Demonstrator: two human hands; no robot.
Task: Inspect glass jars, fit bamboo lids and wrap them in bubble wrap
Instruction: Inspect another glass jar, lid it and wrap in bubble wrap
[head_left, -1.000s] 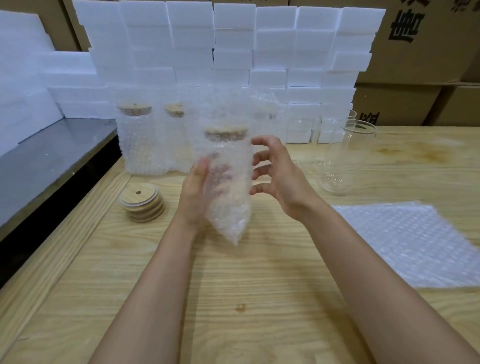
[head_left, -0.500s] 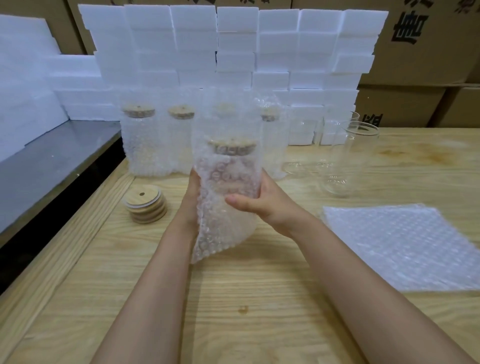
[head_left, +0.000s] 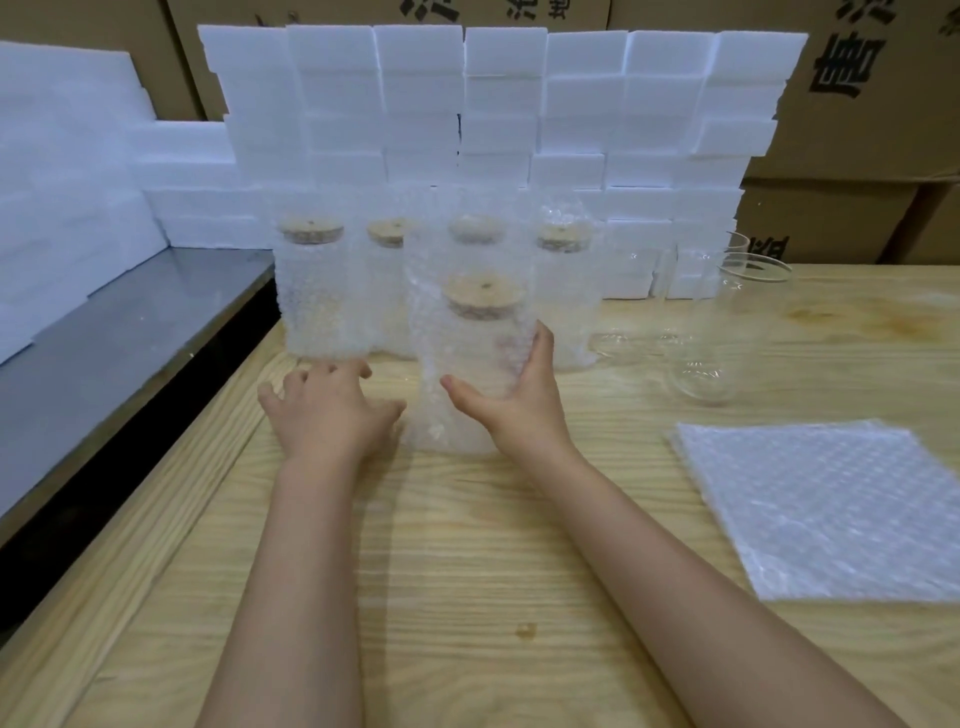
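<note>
A glass jar with a bamboo lid, wrapped in bubble wrap, stands upright on the wooden table. My right hand grips its lower right side. My left hand is off the jar, palm down with fingers spread, at the spot where the stack of bamboo lids lies; the lids are hidden under it. Several wrapped, lidded jars stand in a row just behind. Bare glass jars stand to the right.
A pile of bubble wrap sheets lies at the right. White foam blocks are stacked along the back, in front of cardboard boxes. A grey metal surface runs lower along the table's left edge.
The wrapped jar came down from mid-air onto the table. My left hand let go of it and moved left over the lid stack. My right hand stayed on the jar.
</note>
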